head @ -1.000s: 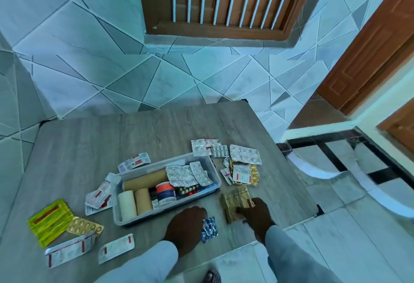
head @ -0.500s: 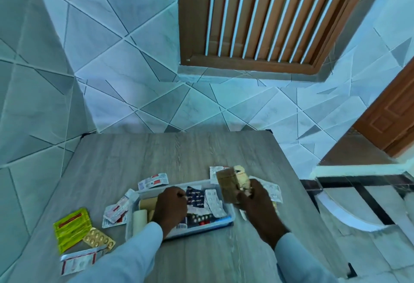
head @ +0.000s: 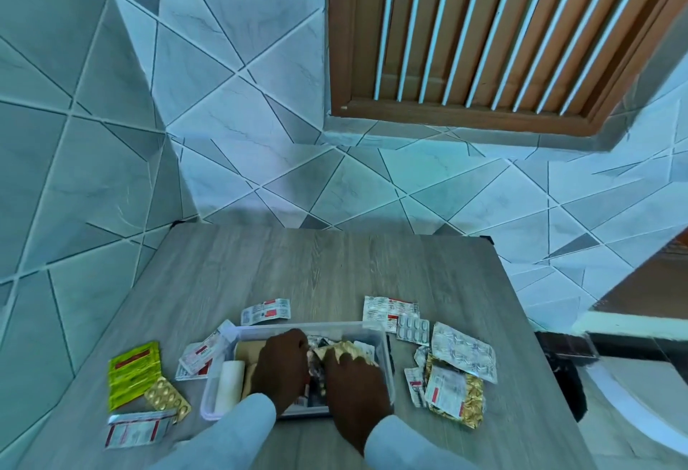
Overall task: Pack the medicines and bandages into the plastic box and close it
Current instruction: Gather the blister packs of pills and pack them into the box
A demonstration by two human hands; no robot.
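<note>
We see both hands inside the plastic box: right hand pressing a gold blister pack down, left hand curled, grip unclear; many strips on the table remain unpacked.

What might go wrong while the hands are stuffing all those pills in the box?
1. The plastic box already looks crowded where the right hand presses in the gold strips, so the contents may heap too high for a lid to shut.
2. Many packs still lie outside, like the yellow pack and the foil sheet; some may not fit.
3. No lid is visible.
</note>
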